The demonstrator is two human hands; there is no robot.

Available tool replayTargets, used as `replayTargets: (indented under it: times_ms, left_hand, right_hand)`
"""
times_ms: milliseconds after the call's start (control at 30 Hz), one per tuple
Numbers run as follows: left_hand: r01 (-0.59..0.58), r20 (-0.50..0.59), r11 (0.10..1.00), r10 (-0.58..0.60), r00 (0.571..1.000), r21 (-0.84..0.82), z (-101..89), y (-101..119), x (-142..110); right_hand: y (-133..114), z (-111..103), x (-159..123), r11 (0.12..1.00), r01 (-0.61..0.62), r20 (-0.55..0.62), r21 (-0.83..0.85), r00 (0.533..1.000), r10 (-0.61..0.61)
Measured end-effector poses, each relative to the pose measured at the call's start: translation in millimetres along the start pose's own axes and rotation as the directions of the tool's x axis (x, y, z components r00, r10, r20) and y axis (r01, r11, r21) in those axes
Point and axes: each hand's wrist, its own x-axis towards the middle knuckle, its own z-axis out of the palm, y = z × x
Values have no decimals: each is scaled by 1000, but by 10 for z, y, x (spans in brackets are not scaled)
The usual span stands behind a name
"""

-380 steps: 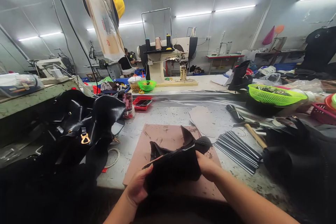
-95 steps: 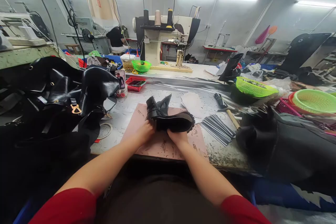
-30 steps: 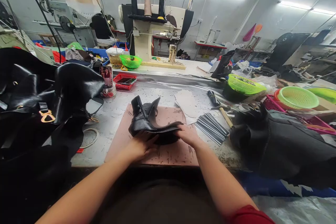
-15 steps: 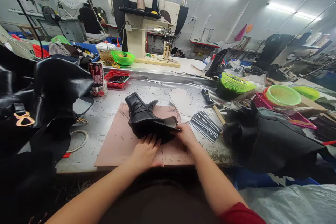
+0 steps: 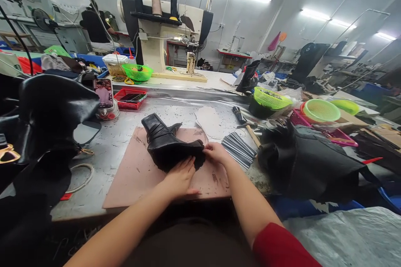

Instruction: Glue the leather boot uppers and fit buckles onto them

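Observation:
A black leather boot upper [image 5: 161, 137] lies on its side on a pink board [image 5: 125, 173], its strapped shaft pointing up and left and its open, sole-less edge facing me. My left hand [image 5: 181, 177] rests palm down at that open edge. Its fingers are stretched flat against the dark inside, and the thumb is spread out over the board. At the right end of the upper, my right hand [image 5: 217, 153] pinches the edge between thumb and fingers. Just right of this hand lies a fan of grey and black strips [image 5: 238, 149].
Black boot uppers [image 5: 53, 112] crowd the left, and a large black leather piece [image 5: 313, 162] covers the right. A hammer [image 5: 252, 133], pale sheets [image 5: 208, 122] and a red tray with a phone [image 5: 120, 102] lie beyond the board. Behind stands a sewing machine [image 5: 156, 46].
My left hand's fingers have slid right along the open edge, closer to my right hand. The right hand still pinches the edge. The whole view has swung a little to the right.

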Motion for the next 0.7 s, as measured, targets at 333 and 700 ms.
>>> replayTargets:
  times_ms: [333,700]
  left_hand:
    - [57,6,997,-57,998,-45,-167,-46,246]
    - [170,52,983,-166,985,-70,-34,-99,592]
  right_hand:
    - [-53,77,-23,983,35,-101,-181,993,-54]
    - [-44,174,-379,890,164,-135,-426,961,-242]
